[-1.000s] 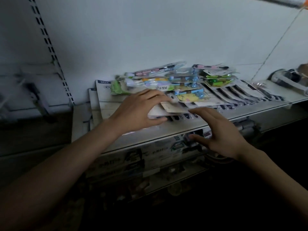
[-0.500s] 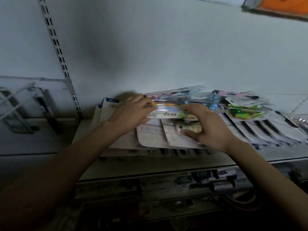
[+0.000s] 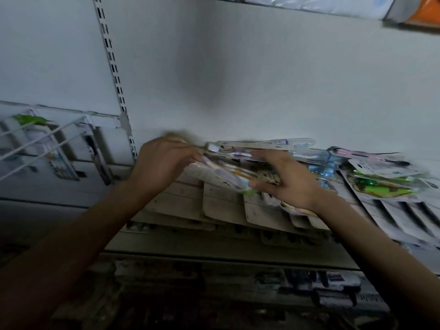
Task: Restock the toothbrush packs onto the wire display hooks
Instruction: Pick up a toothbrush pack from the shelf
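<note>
Both hands have risen off the shelf [image 3: 214, 246]: the left hand [image 3: 162, 163] and right hand [image 3: 288, 184] now grasp a bundle of toothbrush packs [image 3: 226, 172] between curled fingers, lifted clear for hanging; the wire hooks [image 3: 42, 139] wait left.

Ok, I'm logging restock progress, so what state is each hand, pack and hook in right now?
left hand: gripping the left end of the lifted packs
right hand: fingers on the same packs, grip unclear
toothbrush packs: tilted up off the pile, blurred
pile of packs: flat on the shelf
wire hooks: off to the left, not reached
</note>
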